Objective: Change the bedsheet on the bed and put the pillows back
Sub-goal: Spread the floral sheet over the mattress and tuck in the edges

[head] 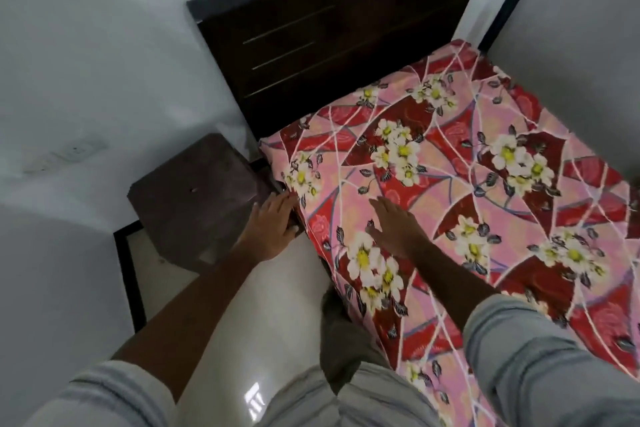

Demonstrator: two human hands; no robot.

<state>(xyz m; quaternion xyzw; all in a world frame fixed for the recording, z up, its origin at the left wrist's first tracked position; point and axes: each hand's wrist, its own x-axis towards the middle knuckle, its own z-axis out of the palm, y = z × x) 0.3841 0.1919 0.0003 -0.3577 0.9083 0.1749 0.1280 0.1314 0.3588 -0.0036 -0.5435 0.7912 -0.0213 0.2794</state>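
A pink and red bedsheet (467,191) with white flowers is spread flat over the bed, reaching the dark wooden headboard (329,45). My right hand (394,229) lies palm down on the sheet near the bed's left edge, fingers straight and together. My left hand (273,222) is at the side of the mattress, its fingertips pushed in against the sheet's edge where it drops over the side. Whether those fingers pinch cloth is hidden. No pillows are in view.
A dark brown bedside table (201,198) stands left of the bed, close to my left hand. A narrow strip of pale glossy floor (277,305) runs between it and the bed. White walls close in on the left and behind the bed.
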